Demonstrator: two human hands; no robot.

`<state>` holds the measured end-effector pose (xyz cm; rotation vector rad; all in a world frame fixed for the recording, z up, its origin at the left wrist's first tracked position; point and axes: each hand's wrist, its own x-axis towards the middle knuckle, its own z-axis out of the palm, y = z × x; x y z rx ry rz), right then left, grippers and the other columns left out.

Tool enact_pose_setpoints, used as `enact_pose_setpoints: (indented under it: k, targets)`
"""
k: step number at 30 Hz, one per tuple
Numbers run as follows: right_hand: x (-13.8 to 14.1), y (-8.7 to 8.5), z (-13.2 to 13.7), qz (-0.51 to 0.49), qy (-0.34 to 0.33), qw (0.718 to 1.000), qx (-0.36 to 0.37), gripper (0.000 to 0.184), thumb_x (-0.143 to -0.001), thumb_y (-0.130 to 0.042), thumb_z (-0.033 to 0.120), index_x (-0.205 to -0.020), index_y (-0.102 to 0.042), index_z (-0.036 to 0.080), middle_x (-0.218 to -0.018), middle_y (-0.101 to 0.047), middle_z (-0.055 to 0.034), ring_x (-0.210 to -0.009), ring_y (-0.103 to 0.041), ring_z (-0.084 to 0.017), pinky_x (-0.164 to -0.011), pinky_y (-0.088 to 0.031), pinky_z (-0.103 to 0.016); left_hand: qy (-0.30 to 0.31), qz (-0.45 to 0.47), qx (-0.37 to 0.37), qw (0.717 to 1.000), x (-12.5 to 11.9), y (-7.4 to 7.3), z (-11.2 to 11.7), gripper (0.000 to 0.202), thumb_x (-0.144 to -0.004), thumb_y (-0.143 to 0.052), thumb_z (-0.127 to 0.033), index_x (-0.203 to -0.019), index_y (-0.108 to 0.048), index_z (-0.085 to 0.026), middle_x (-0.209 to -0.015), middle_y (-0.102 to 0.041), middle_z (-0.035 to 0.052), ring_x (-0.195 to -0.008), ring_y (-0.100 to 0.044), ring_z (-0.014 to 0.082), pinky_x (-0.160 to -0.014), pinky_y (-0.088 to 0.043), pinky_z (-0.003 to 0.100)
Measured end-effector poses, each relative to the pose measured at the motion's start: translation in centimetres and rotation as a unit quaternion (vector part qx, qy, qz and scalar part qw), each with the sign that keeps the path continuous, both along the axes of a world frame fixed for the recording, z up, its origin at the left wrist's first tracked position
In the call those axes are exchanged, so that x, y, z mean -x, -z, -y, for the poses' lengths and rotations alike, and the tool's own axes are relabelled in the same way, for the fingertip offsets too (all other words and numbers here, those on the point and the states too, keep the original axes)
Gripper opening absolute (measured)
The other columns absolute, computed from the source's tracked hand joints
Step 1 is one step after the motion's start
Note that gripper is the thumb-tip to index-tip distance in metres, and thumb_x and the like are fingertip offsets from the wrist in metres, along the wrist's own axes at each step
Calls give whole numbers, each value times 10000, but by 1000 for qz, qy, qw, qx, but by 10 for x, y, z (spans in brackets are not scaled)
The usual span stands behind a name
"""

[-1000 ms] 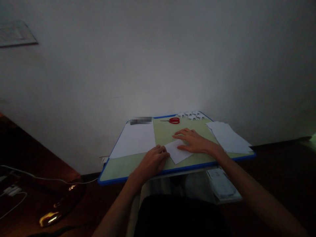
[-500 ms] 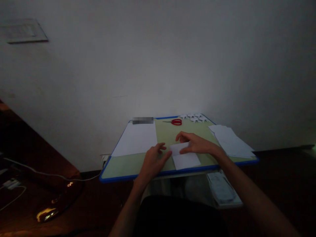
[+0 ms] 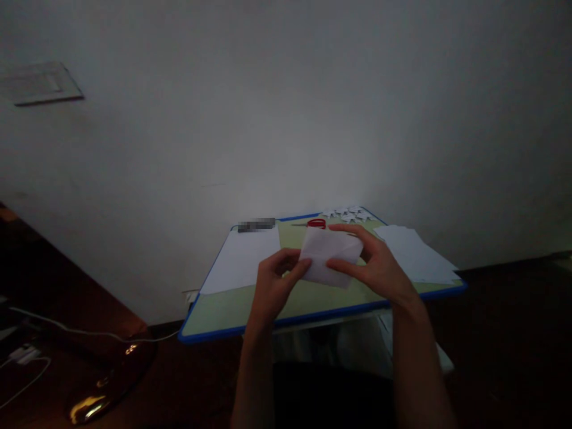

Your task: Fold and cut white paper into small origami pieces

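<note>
A white folded-looking piece of paper [image 3: 328,253] is held up above the tabletop between both hands. My left hand [image 3: 279,280] pinches its left edge between thumb and fingers. On the other side my right hand [image 3: 378,268] grips the paper, thumb on the near face and fingers over the upper right edge. Just beyond the paper lie scissors [image 3: 316,223] with red handles, partly covered by it. Several small white star-like paper shapes [image 3: 351,214] sit at the far right corner of the table.
The pale green table [image 3: 214,313] has a blue rim and stands against a wall. White sheets [image 3: 415,253] lie at its right side, another large sheet [image 3: 245,259] at its left, with a dark blurred object [image 3: 257,225] behind. A white cable [image 3: 89,330] runs at the left.
The paper has been lifted off the table and tilted up toward me. My left hand has closed on its left edge, and my right hand has shifted to its right side.
</note>
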<state>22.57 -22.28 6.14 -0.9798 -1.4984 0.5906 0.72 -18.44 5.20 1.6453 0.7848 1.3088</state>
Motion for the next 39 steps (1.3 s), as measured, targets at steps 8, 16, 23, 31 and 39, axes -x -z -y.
enact_pose_setpoints:
  k: [8,16,23,31,39]
  targets:
    - [38,10,7,-175,154,972,-11,400,-696,-924,445,-889,-639,243,-736,-676,19,-619,-613,-173,-528,-533,-287,25,248,61,967,-46,6,-1,305,-770,-887,-420,-922,-812,-167,-848,-776,30,-755,-680,143,-715,-542,246]
    - [28,20,23,-72,85,994,11,289,-783,-877,417,-944,-752,212,-865,-751,-7,-758,-668,-177,-650,-529,-268,-17,191,70,979,-37,33,11,320,-772,-905,-412,-949,-850,-150,-939,-839,76,-817,-746,205,-771,-591,295]
    - [26,16,29,-43,42,998,24,248,-792,-865,409,-908,-768,213,-771,-720,14,-658,-620,-145,-564,-487,-234,-7,159,62,985,-29,26,19,301,-756,-919,-396,-920,-849,-154,-910,-837,77,-780,-740,205,-741,-598,300]
    - [24,19,24,-61,72,995,2,246,-825,-837,427,-900,-754,208,-759,-707,17,-658,-616,-145,-571,-498,-229,-11,193,15,981,-33,21,20,386,-786,-901,-342,-1102,-743,-186,-968,-801,61,-880,-749,196,-771,-591,271]
    - [28,18,21,-57,91,994,-25,195,-914,-744,408,-955,-770,218,-810,-737,12,-694,-644,-154,-608,-509,-240,-124,125,-49,983,-45,14,32,623,-865,-824,-400,-1424,-591,-251,-1217,-724,101,-1053,-711,237,-824,-594,326]
